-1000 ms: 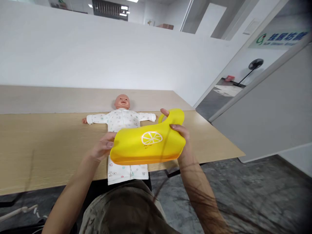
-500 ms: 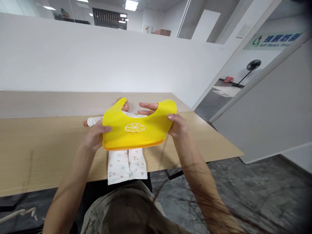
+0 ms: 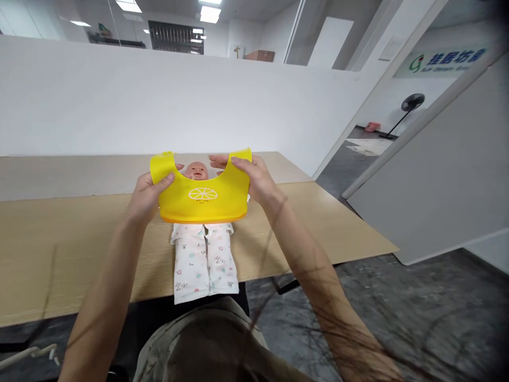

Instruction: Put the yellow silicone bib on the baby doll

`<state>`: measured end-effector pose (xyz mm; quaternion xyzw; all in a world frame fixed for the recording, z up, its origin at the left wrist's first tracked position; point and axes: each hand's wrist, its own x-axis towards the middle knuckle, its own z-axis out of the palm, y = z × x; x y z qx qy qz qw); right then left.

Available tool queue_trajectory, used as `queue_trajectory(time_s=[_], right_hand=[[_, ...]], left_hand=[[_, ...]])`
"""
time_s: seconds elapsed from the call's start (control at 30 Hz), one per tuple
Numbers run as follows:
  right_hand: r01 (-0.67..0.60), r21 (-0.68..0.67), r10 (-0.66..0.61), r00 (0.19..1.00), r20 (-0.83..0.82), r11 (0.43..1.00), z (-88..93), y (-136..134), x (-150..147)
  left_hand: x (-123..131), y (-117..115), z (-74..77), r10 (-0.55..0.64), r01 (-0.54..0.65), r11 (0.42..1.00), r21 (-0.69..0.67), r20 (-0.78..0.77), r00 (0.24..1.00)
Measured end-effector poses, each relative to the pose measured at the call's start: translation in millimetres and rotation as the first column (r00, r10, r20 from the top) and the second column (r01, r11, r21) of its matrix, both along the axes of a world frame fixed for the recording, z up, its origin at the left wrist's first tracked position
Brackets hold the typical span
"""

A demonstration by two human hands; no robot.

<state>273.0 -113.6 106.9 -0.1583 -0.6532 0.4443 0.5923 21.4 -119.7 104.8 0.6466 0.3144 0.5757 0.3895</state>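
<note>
Stretching from left to right below a plain white wall (image 3: 119, 106), the long wooden counter (image 3: 59, 239) carries a baby doll (image 3: 204, 254) that lies on its back, head toward the wall and legs toward the person, its feet reaching the counter's near edge. The doll wears a white printed sleepsuit; its face shows through the neck opening of a yellow bib (image 3: 222, 204), which is held up in the air above its chest and hides its trunk and arms from this side. The bib hangs roughly upright and spread flat, its two neck straps pointing up and its thicker lower rim just over the doll's waist. The left hand (image 3: 145, 196) is closed on the left strap, thumb pressed on the near face and fingers tucked behind. The right hand (image 3: 256, 180) is closed on the right strap, fingers curled over its top edge. I cannot tell whether the bib touches the doll. A small white lemon-slice print (image 3: 202, 194) sits on the middle of the bib's front.
</note>
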Motion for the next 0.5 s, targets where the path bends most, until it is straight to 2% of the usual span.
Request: queue_trajectory(time_s=[0.13, 0.27, 0.37, 0.5], right_hand=[[0.032, -0.012, -0.032, 0.999, -0.007, 0.999, -0.5, 13, -4], [0.135, -0.031, -0.136, 0.990, -0.029, 0.990, -3.6, 37, -9], [0.232, 0.006, -0.232, 0.972, -0.026, 0.973, -9.4, 66, -15], [0.362, 0.068, -0.365, 0.931, 0.029, 0.930, -23.0, 113, -21]], left_hand=[[-3, 11, -2.3, 0.024, -0.024, 1.000, 0.005, -0.011, 1.000], [-5, 28, -3.3, 0.062, -0.062, 0.998, 0.003, -0.024, 0.998], [-5, 49, -4.9, 0.109, -0.109, 0.994, 0.014, 0.000, 0.994], [-4, 90, -11.7, 0.218, -0.218, 0.976, 0.014, -0.006, 0.976]])
